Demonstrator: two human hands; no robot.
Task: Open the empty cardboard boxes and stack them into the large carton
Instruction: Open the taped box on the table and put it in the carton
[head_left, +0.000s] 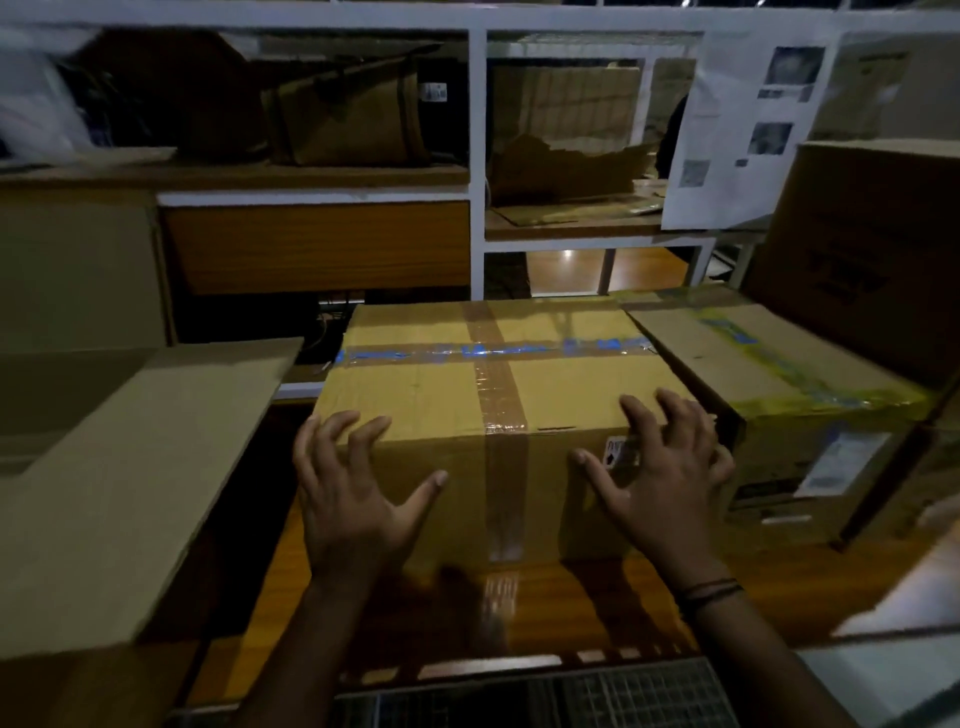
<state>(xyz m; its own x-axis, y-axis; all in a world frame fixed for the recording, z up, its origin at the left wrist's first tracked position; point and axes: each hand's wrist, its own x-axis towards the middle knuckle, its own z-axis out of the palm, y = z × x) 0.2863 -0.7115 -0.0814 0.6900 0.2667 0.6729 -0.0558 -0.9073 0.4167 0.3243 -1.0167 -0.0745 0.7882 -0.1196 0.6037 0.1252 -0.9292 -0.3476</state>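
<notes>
A taped cardboard box (483, 384) sits on the wooden table straight ahead, sealed with brown tape lengthwise and blue-printed tape across. My left hand (353, 488) is spread at its near left corner, fingers apart over the top edge. My right hand (665, 478) is spread at the near right corner, fingers curling over the edge next to a small label. Neither hand has closed on the box. A large carton (130, 467) with an open flap stands at the left. A second taped box (779, 395) lies touching the first box's right side.
A tall brown carton (872, 249) rises at the far right. White shelving (477, 156) behind holds torn cardboard and a brown bag. A printed paper sheet (743, 130) hangs at the upper right. A wire grid (597, 696) lies at the near edge of the table.
</notes>
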